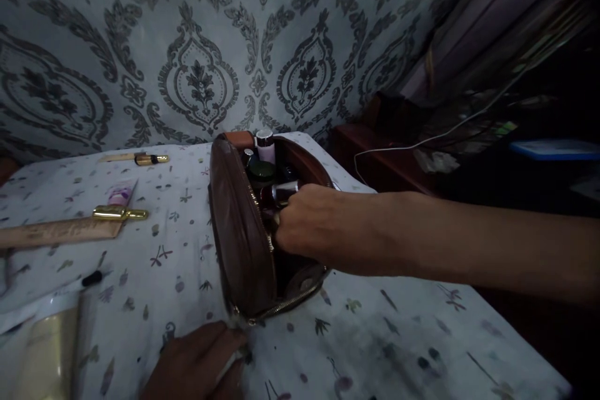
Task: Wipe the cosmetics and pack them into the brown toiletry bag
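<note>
A brown zippered cosmetic bag [241, 231] stands unzipped on the table. My right hand [304, 222] reaches into it from the right, fingers curled and partly hidden by the bag's edge. Against its knuckles lies a dark bottle with a silver cap [284, 192]; whether the fingers grip it or something else is hidden. Further back inside the bag are a pale pink bottle with a silver cap [265, 149] and a dark round container [261, 170]. My left hand [199, 359] rests on the table before the bag, fingers curled, with a small whitish thing at them, too dim to name.
On the left of the patterned tablecloth [182, 250] lie a gold tube [119, 213], a purple-and-white tube [122, 192], a flat tan strip [60, 232], a gold-and-black tube [151, 160] and a cream-coloured tube [49, 350]. A patterned wall [253, 25] stands behind. A white cable [422, 145] runs at right.
</note>
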### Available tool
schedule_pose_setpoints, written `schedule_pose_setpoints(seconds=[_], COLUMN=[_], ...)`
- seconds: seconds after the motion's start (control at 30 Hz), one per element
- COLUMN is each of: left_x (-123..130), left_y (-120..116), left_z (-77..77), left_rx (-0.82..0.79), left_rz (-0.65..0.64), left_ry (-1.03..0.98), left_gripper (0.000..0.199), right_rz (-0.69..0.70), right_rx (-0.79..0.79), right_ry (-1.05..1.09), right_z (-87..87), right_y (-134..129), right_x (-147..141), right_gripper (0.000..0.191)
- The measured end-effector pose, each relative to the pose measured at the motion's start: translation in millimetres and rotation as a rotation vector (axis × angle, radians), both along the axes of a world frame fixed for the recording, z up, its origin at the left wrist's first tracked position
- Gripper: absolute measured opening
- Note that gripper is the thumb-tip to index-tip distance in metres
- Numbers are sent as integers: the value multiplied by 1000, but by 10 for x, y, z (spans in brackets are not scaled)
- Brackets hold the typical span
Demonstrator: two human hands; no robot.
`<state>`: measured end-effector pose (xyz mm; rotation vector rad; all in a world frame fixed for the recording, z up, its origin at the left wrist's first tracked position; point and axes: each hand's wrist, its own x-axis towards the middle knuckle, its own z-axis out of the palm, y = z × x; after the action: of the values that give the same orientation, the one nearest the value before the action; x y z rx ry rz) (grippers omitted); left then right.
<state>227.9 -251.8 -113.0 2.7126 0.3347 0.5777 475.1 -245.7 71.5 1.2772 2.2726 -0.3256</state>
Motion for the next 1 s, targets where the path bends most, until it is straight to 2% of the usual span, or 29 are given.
schedule_pose_setpoints(seconds=[0.13, 0.27, 0.4, 0.57, 0.77, 0.87, 1.0], left_x=[21, 57, 72, 47, 38, 40, 53], left_y=[-4, -15, -12, -19, -23, -8, 0], left_z=[28, 93, 117, 80, 112, 132, 125], left_rx=[-1, 23, -1, -12, -36, -35, -3], left_rz=[8, 11, -5, 20, 21, 22, 13], left_ry=[-22, -70, -73, -49, -28, -42, -75], left_gripper=[28, 26, 27, 27, 27, 28, 28], right_rz=[43, 112, 169, 215, 83, 45, -26], right_rx=[-30, -41, -34, -48, -25, -22, -98], right_ry=[-98, -122, -129, -124, 8, 77, 120], right_z=[8, -90, -168, -119, -27, 7, 51], right_y=[31, 35, 16, 12, 34, 51, 90], right_x=[-72, -103, -104, -44, 71, 122, 167], right_gripper=[23, 19, 23, 22, 11, 12, 16])
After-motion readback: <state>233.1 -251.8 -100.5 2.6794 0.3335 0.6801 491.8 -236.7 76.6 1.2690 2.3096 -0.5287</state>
